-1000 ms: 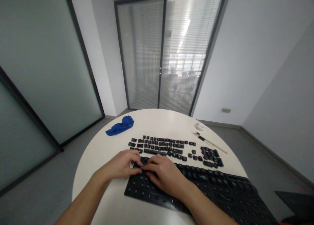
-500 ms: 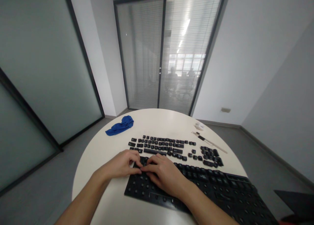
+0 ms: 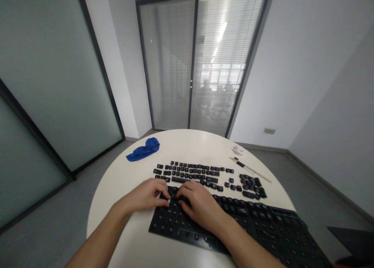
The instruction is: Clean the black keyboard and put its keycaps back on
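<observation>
A black keyboard (image 3: 187, 227) lies across the near part of the table, with many key positions bare. Over its far left corner is my left hand (image 3: 147, 196), thumb and forefinger curled close around something small that I cannot make out. My right hand (image 3: 198, 203) rests just beside it on the keyboard, its fingers bent and the thumb apart from the forefinger, with nothing visible between them. Beyond the keyboard, loose black keycaps (image 3: 187, 170) lie in rows, and a further group of keycaps (image 3: 249, 184) sits at the right.
A crumpled blue cloth (image 3: 144, 150) lies at the far left of the round white table (image 3: 189, 141). Thin tools (image 3: 254, 171) and a small whitish item (image 3: 238, 150) are at the right. Beyond the table stands a glass door with blinds.
My right hand has shifted slightly right, away from my left fingertips, and its thumb and forefinger have parted. My left hand has stayed nearly still.
</observation>
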### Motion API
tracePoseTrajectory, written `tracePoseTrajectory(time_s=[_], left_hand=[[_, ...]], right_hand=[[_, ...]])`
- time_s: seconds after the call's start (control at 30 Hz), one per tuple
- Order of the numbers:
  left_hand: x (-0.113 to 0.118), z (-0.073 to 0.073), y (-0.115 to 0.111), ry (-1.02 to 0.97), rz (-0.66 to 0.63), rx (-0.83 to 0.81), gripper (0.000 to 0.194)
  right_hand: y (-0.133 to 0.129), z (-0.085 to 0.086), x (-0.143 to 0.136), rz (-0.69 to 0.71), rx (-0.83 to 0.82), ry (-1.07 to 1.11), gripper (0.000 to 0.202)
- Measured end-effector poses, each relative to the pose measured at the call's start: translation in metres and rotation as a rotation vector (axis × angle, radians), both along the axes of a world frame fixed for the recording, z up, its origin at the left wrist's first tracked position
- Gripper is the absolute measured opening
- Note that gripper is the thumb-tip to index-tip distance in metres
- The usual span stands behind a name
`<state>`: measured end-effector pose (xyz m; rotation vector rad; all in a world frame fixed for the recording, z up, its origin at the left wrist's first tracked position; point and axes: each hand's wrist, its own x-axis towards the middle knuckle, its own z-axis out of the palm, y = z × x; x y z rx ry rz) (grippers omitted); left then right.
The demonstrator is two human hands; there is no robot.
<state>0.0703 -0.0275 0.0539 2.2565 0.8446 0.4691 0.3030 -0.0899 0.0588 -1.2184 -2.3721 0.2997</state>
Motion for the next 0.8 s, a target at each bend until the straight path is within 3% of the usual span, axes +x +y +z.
tracePoseTrajectory(time_s=[0.17,0.4,0.57,0.8], left_hand=[[0.000,0.000,-0.001,0.014,0.016,0.001,0.008],[0.001,0.007,-0.010,0.113,0.062,0.171,0.009],[0.001,0.008,-0.008,0.083,0.045,0.118,0.007],[0.002,0.002,-0.004,0.015,0.010,0.034,0.005]], right_hand=[[0.001,-0.002,0.000,0.000,0.009,-0.006,0.018],[0.000,-0.003,-0.001,0.028,0.026,-0.019,0.026],[-0.001,-0.002,-0.003,0.111,0.038,-0.051,0.036],[0.001,-0.006,-0.006,0.095,0.046,-0.019,0.023]])
